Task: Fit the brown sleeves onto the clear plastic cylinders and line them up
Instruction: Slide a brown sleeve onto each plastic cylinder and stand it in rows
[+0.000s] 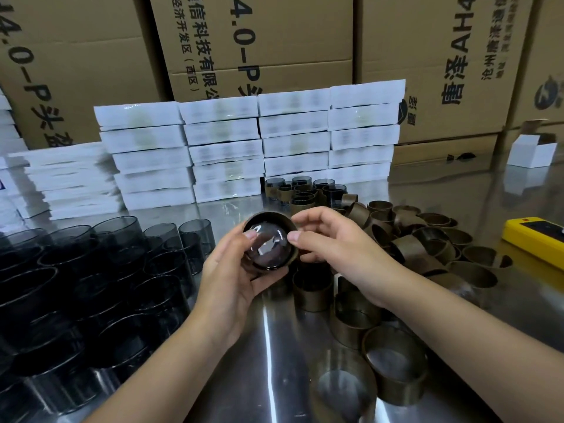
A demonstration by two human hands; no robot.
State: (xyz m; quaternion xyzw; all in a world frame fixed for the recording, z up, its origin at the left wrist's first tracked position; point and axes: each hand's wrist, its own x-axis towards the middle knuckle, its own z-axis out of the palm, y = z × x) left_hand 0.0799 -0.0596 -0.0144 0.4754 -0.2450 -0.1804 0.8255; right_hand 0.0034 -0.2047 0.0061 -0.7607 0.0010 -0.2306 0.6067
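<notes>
Nearest on the steel desk (268, 346) lie loose brown bands (393, 370) to the right and a crowd of bare smoky tubes (122, 270) to the left. Above the desk's middle, the left hand (232, 276) curls under and round a clear cylinder (268, 245), its open end tilted up toward the camera, while the right hand (332, 239) pinches the rim of the brown sleeve (268, 215) that already rings it. Both parts look light. The cylinder seems thin-walled, stiff and glossy (so probably slippery and easy to scuff or crack if squeezed), and it is best cradled around its girth. The sleeve looks like thin card or film that could buckle, so pressing evenly at opposite points on its rim should serve better than pushing from one side. Further back, sleeved pieces (302, 190) stand grouped together. Behind them rise stacks of white boxes (225, 151), then printed cartons (259, 41).
</notes>
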